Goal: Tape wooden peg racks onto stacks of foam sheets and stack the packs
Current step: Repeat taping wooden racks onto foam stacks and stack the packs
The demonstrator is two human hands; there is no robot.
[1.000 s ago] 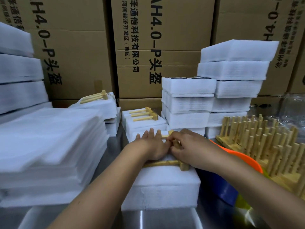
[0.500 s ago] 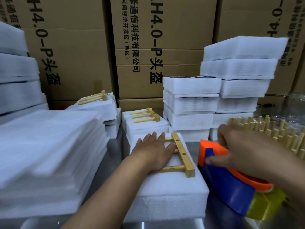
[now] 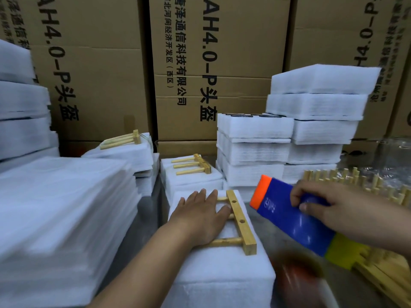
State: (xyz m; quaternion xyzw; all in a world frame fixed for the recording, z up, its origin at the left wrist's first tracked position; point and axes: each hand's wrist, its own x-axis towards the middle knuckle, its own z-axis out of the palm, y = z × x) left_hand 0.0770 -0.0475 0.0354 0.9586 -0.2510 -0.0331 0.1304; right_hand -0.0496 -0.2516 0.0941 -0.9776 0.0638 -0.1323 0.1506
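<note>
A wooden peg rack point(image 3: 241, 222) lies flat on a stack of white foam sheets point(image 3: 224, 276) right in front of me. My left hand point(image 3: 200, 215) presses flat on the rack's pegs, fingers straight. To the right, my right hand point(image 3: 333, 207) grips a blue tape dispenser point(image 3: 289, 216) with an orange tip and a yellow end, lifted off the table beside the stack. Two packs with racks on top, one point(image 3: 191, 166) just behind and one point(image 3: 124, 140) further left, sit at the back.
Tall foam stacks point(image 3: 289, 134) rise at the back right. A large pile of loose foam sheets point(image 3: 62, 210) fills the left. Several loose peg racks point(image 3: 367, 185) lie at the right. Cardboard boxes point(image 3: 200, 63) wall off the back. A blurred red shape point(image 3: 298, 274) shows below the dispenser.
My right hand left the rack, took hold of the tape dispenser at the right and raised it. My left hand stayed pressed on the pegs.
</note>
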